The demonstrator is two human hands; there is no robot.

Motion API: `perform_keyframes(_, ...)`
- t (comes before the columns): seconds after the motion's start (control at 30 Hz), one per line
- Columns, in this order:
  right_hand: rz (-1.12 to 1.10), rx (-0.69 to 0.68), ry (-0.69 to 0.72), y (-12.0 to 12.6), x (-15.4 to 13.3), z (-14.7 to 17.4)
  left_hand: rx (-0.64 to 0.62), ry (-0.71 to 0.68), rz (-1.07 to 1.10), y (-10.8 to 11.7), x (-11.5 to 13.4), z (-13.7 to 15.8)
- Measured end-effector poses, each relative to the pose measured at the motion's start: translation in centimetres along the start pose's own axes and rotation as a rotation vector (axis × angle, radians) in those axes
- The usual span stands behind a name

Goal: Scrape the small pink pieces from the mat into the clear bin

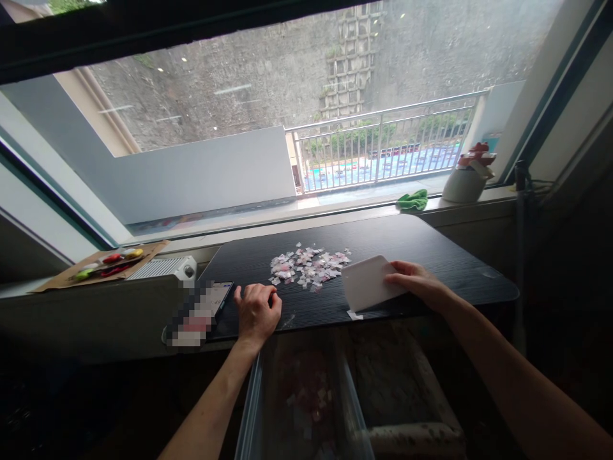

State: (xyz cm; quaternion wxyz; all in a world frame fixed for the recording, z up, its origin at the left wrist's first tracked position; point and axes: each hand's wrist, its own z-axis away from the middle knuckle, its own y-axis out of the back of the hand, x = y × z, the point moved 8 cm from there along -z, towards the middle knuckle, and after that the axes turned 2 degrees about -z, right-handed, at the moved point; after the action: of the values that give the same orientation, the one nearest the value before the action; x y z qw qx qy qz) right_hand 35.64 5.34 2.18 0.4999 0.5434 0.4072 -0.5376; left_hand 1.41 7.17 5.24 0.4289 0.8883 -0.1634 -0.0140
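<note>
A flat white plastic scraper (371,284) with rounded corners is in my right hand (417,281), thumb on one face and fingers behind it. It is tilted over the black tabletop (383,239), beside a loose heap of small pale paper scraps (311,265), some with pinkish print. One scrap (354,315) lies at the table's front edge, just below the scraper. My left hand (258,310) rests near that edge with its fingers curled in; nothing shows in it, though the fingertips are partly hidden. Left of it lies a phone (220,297), partly blurred out.
Below the front edge stands a clear plastic bin (354,396) with paper bits inside. On the sill are a green cloth (412,200), a whitish container (463,184) with a red top, and brown cardboard (62,275) bearing colourful items. A large window (230,96) rises behind.
</note>
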Motion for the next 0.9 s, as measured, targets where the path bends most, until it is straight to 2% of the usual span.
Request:
perform_keyframes(0.23,-0.063,0.034,-0.009,0.12,0.09,0.2,0.012,-0.002,0.006,0.01,0.02,0.02)
perform_keyframes(0.9,-0.087,-0.029,-0.03,-0.25,0.07,0.36,0.003,0.003,0.0,0.01,0.0,0.0)
